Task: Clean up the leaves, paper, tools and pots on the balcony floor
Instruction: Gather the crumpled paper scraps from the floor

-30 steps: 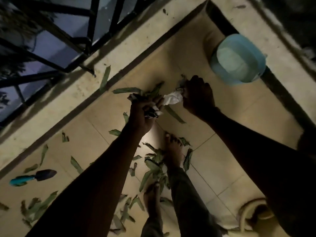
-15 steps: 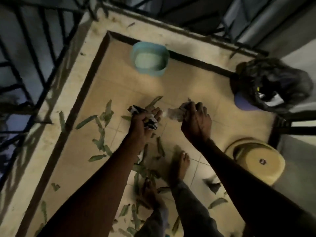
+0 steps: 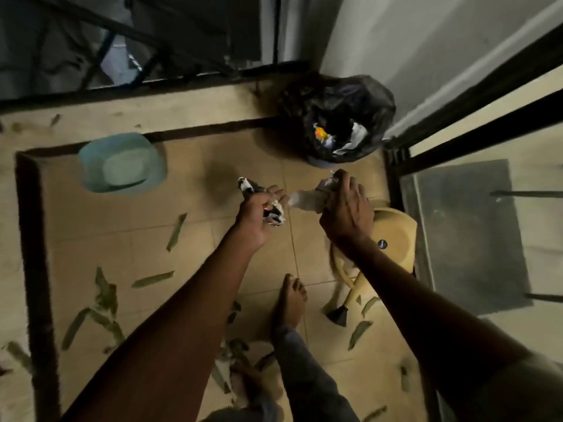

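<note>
My left hand (image 3: 257,214) grips a crumpled wad of black-and-white paper (image 3: 275,215) above the tiled floor. My right hand (image 3: 345,208) holds a crumpled pale paper (image 3: 304,198) a little to the right, just short of a black rubbish bag (image 3: 338,117) that stands open in the far corner with scraps inside. Several green leaves (image 3: 176,228) lie scattered over the floor to the left and near my bare feet. An upturned teal pot (image 3: 122,162) sits at the far left by the kerb.
A yellow watering can (image 3: 393,236) with a dark spout tip stands under my right forearm. My bare foot (image 3: 289,300) is planted mid-floor. A black railing runs along the far kerb; a glass door frame (image 3: 475,129) bounds the right side.
Both hands have risen from the leaf pile with their papers and swung right towards the black bag. The view turned so the bag and watering can now sit ahead.
</note>
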